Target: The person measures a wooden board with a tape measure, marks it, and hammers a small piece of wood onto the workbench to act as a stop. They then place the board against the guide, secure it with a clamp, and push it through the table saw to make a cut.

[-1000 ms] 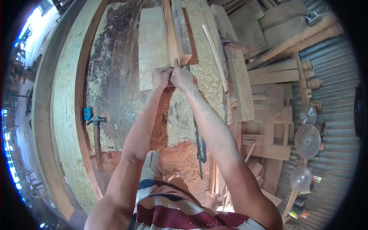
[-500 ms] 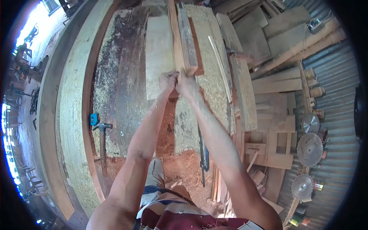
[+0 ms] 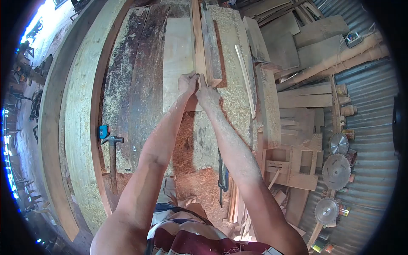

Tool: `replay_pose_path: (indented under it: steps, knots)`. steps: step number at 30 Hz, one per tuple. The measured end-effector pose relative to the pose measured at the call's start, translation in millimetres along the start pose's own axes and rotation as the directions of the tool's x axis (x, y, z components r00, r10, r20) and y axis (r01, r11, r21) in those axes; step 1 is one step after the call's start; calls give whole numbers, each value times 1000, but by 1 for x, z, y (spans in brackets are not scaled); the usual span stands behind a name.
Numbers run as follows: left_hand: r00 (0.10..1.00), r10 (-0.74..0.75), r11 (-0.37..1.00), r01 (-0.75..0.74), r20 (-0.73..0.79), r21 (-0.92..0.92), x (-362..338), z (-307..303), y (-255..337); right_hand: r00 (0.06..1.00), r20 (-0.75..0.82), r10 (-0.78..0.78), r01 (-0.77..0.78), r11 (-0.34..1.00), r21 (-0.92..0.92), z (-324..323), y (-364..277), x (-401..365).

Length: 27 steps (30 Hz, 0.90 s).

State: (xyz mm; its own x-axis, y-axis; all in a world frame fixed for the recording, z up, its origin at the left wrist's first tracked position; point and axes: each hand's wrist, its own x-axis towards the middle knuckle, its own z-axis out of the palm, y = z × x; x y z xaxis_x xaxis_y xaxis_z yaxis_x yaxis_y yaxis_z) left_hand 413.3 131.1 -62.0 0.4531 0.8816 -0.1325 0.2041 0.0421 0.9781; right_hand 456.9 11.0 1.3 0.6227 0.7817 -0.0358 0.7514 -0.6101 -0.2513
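A long narrow wooden strip (image 3: 197,40) runs away from me over a pale flat board (image 3: 176,55). Its near end is between my two hands. My left hand (image 3: 187,83) is closed at the strip's left side, its fingers curled in against the end. Close beside it, my right hand (image 3: 207,92) grips the same end, with a finger stretched forward along the wood. A thicker wooden block (image 3: 212,49) lies lengthwise just right of the strip. Parts of the strip under my fingers are hidden.
Sawdust covers much of the worn workbench (image 3: 144,63). On its left are a hammer (image 3: 112,159), a blue tape measure (image 3: 103,131) and long thick planks (image 3: 80,110). At right, a thin stick (image 3: 245,80), stacked boards (image 3: 306,93) and several circular saw blades (image 3: 336,171) along a corrugated wall.
The view has shifted slightly. Both hands remain at the strip's near end, and my right finger now reaches straighter along it.
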Motion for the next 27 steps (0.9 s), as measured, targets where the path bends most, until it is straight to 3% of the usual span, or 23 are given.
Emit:
replay_pose_path:
  steps: [3, 6, 9, 10, 12, 16, 19, 22, 27]
  knots:
    - [982, -187, 981, 189, 33, -49, 5, 4, 10, 999, 17, 41, -41, 999, 7, -3, 0, -1]
    - [983, 80, 962, -33, -164, 271, 7, 12, -1, 997, 32, 69, -69, 998, 12, 2, 0, -3]
    - [956, 291, 921, -267, -48, 283, -6, -1, -10, 997, -32, 74, -72, 995, 71, 12, -3, 4]
    - [978, 190, 960, -167, -85, 225, -13, -1, -6, 995, -63, 78, -71, 992, 102, 10, -5, 6]
    - [991, -25, 994, 39, -129, 104, -27, -1, 3, 995, 28, 96, -99, 982, 160, -4, -10, 9]
    - [991, -84, 979, 101, -100, 174, -14, -6, 23, 989, 94, 111, -132, 959, 250, -7, -14, 25]
    - [992, -76, 982, 92, -102, 164, -10, -2, 25, 983, 91, 158, -175, 961, 216, -10, -21, 25]
    - [994, -67, 988, 79, -88, 133, -4, -1, 17, 988, 47, 145, -152, 966, 207, -16, -29, -22]
    - [996, -24, 991, 34, -82, 131, -33, -3, 14, 991, -124, 55, -38, 990, 135, 9, -33, -227]
